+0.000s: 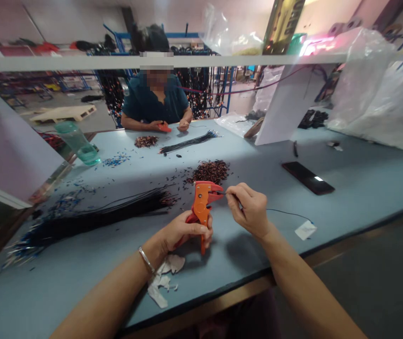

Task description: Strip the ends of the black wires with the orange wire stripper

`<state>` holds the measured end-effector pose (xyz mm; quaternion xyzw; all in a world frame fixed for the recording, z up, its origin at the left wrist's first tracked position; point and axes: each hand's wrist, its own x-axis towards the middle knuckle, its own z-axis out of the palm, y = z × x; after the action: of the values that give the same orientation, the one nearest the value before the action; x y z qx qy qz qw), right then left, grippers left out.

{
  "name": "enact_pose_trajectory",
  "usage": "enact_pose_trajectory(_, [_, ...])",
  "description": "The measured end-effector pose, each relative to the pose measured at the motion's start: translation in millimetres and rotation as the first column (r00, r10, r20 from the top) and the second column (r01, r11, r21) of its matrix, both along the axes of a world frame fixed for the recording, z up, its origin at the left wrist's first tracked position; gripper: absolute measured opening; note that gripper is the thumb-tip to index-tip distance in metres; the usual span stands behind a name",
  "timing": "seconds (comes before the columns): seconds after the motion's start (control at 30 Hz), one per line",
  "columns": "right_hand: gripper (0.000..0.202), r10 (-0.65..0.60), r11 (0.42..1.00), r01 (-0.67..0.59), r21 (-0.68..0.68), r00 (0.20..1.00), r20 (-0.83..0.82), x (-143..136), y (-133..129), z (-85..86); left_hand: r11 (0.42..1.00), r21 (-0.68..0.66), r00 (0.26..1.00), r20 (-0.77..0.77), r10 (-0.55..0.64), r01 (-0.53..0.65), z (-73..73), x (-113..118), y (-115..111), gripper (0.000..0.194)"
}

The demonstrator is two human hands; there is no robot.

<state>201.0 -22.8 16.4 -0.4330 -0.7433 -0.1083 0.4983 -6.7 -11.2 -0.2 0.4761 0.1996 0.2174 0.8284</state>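
My left hand (189, 228) is wrapped round the handles of an orange and red wire stripper (201, 200), held upright above the table with its jaws pointing right. Pinched in my right hand (248, 207) is a thin black wire (289, 213), whose near end reaches into the stripper's jaws. The wire's far end trails right, to a small white tag (306, 230) on the table. Just behind the stripper lies a pile of short copper and black offcuts (211, 172). Left of my hands rests a thick bundle of black wires (91, 223).
Across the table (258, 254) a person (155, 101) holds a red tool (164, 127). A second wire bundle (190, 142) lies there. A phone (308, 177) is at right, a green bottle (79, 143) at left. Torn white paper (164, 278) lies near my left wrist.
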Motion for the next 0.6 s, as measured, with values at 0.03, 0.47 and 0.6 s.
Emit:
enact_pose_trajectory(0.03, [0.010, 0.000, 1.000, 0.000, 0.001, 1.000, 0.000, 0.1, 0.1, -0.1, 1.000, 0.000, 1.000, -0.003, 0.000, 0.000, 0.3, -0.1, -0.1, 0.025])
enact_pose_trajectory(0.47, [0.011, 0.015, 1.000, -0.015, -0.005, 1.000, 0.011, 0.2, 0.0, 0.5, 0.999, 0.036, 1.000, -0.023, -0.003, 0.004, 3.2, 2.7, -1.1, 0.024])
enact_pose_trajectory(0.6, [0.011, 0.013, 1.000, -0.013, -0.004, 1.000, 0.017, 0.2, 0.1, 0.6, 0.999, 0.048, 0.999, -0.037, -0.012, 0.014, 3.1, 2.7, -0.7, 0.026])
